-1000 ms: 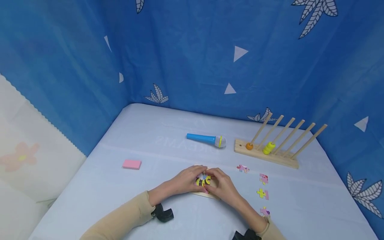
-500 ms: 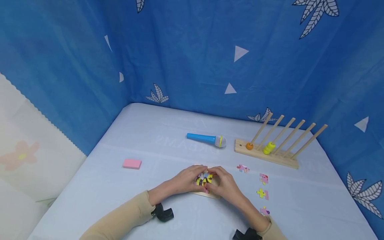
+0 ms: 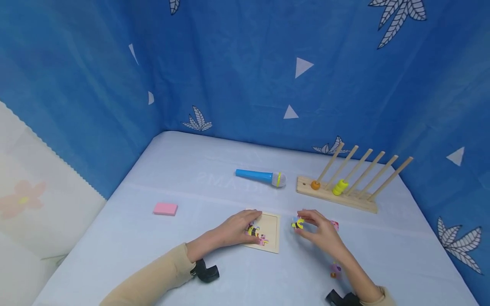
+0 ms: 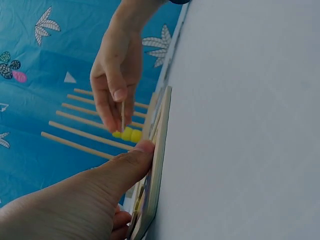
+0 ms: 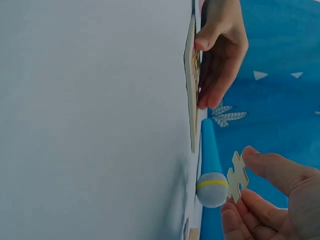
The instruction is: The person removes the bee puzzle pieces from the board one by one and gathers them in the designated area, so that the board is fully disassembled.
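Observation:
My left hand point(image 3: 234, 228) rests on a small square wooden puzzle board point(image 3: 272, 227), its thumb and fingertips touching the top at the left part. Joined puzzle pieces point(image 3: 262, 240) with yellow, black and pink print lie there, partly covered by that hand; the board's right part shows bare wood. To the right of the board, my right hand point(image 3: 325, 236) pinches a puzzle piece point(image 3: 297, 223) with a yellow and black print between thumb and fingers, above the table. The right wrist view shows the plain wooden back of this puzzle piece point(image 5: 237, 177).
A blue toy microphone point(image 3: 260, 176) lies behind the board. Back right stands a wooden peg rack point(image 3: 337, 195) with orange and yellow beads. A pink block point(image 3: 165, 209) lies at the left. Loose puzzle pieces point(image 3: 335, 270) lie near the right arm, some hidden by it.
My right hand has lifted a puzzle piece off the board and carried it to the right, baring the board's right part. The left hand has stayed on the board.

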{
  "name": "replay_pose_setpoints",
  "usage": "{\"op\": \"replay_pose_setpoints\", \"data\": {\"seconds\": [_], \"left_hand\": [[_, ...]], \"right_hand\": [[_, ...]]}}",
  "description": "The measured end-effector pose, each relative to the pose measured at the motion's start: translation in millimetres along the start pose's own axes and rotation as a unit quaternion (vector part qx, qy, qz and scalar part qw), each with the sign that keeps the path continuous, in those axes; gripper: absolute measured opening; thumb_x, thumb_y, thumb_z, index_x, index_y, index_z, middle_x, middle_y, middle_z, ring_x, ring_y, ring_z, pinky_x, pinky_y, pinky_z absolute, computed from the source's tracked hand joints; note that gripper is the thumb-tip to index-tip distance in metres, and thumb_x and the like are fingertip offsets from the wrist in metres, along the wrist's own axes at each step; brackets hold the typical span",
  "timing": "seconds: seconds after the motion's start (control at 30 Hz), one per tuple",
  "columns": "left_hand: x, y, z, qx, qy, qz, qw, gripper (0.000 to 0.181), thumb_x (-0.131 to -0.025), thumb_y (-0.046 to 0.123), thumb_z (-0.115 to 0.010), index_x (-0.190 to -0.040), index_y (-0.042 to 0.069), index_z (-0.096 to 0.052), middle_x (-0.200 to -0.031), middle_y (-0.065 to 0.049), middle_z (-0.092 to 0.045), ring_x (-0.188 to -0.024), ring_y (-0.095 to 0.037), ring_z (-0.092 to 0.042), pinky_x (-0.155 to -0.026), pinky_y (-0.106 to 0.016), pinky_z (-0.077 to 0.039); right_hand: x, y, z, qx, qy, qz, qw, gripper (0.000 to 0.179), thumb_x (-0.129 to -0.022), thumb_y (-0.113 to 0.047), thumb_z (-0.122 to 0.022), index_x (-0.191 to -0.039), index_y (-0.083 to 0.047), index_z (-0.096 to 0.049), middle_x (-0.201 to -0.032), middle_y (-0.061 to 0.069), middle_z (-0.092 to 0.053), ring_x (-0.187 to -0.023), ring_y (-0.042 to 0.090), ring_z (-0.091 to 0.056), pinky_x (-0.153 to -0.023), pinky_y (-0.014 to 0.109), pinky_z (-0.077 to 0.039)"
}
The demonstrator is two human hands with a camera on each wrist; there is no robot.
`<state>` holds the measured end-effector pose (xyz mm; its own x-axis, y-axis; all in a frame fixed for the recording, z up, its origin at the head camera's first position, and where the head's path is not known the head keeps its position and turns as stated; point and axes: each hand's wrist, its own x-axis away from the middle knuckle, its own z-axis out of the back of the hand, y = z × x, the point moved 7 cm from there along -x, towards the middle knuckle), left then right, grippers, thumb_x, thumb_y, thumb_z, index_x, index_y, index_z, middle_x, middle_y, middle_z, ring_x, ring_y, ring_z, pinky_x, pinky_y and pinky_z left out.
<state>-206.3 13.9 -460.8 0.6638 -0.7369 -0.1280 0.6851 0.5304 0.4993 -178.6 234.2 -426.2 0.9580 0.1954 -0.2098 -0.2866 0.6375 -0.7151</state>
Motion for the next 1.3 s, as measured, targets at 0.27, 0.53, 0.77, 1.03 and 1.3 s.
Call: {"op": "replay_pose_setpoints", "data": {"seconds": [0.27,0.53,0.77,1.03,1.3], "left_hand": [[1.6,1.0,2.9,0.001,0.0,0.0,1.0,0.081,-0.081,0.045,-0.072,-0.141,0.001,-0.04,-0.142,-0.012,-0.044,-0.131,-0.024,-0.039,-0.106,-0.036,-0.033],[1.9,0.2,1.8,0.004,0.0,0.001,1.0,0.079,-0.082,0.043,-0.072,-0.141,0.0,-0.041,-0.141,-0.012,-0.044,-0.131,-0.024,-0.039,-0.106,-0.037,-0.033],[1.6,0.3,1.6,0.003,0.002,0.001,1.0,0.08,-0.082,0.044,-0.072,-0.141,0.0,-0.041,-0.141,-0.012,-0.044,-0.131,-0.024,-0.039,-0.106,-0.036,-0.033],[2.6,1.3,0.5,0.009,0.001,0.005,0.9999,0.08,-0.082,0.043,-0.072,-0.142,0.001,-0.04,-0.142,-0.011,-0.043,-0.132,-0.023,-0.038,-0.107,-0.036,-0.032],[3.1,0.0,-1.1,0.005,0.003,0.004,1.0,0.081,-0.082,0.046,-0.071,-0.142,0.002,-0.04,-0.143,-0.011,-0.043,-0.132,-0.023,-0.037,-0.107,-0.035,-0.032]], "right_hand": [[16.1,22.8,11.0,0.02,-0.021,-0.012,0.9995,0.045,-0.077,-0.019,-0.079,-0.116,-0.004,-0.062,-0.111,0.002,-0.063,-0.101,0.024,-0.06,-0.088,0.041,-0.049],[19.7,30.3,6.8,0.075,-0.022,0.031,0.9964,0.045,-0.074,-0.019,-0.081,-0.114,-0.008,-0.065,-0.11,-0.004,-0.064,-0.1,0.019,-0.06,-0.085,0.04,-0.05],[20.2,31.4,5.4,0.103,-0.019,0.051,0.9932,0.046,-0.073,-0.018,-0.082,-0.114,-0.008,-0.064,-0.109,-0.004,-0.063,-0.1,0.019,-0.06,-0.085,0.042,-0.049],[19.9,24.5,9.9,0.066,-0.027,0.022,0.9972,0.05,-0.075,-0.023,-0.081,-0.118,-0.007,-0.062,-0.113,0.0,-0.063,-0.102,0.022,-0.061,-0.087,0.041,-0.049],[13.8,-21.5,-7.0,-0.063,-0.052,0.02,0.9964,0.046,-0.081,-0.019,-0.076,-0.122,-0.004,-0.06,-0.118,0.005,-0.061,-0.107,0.026,-0.058,-0.091,0.035,-0.048]]}}
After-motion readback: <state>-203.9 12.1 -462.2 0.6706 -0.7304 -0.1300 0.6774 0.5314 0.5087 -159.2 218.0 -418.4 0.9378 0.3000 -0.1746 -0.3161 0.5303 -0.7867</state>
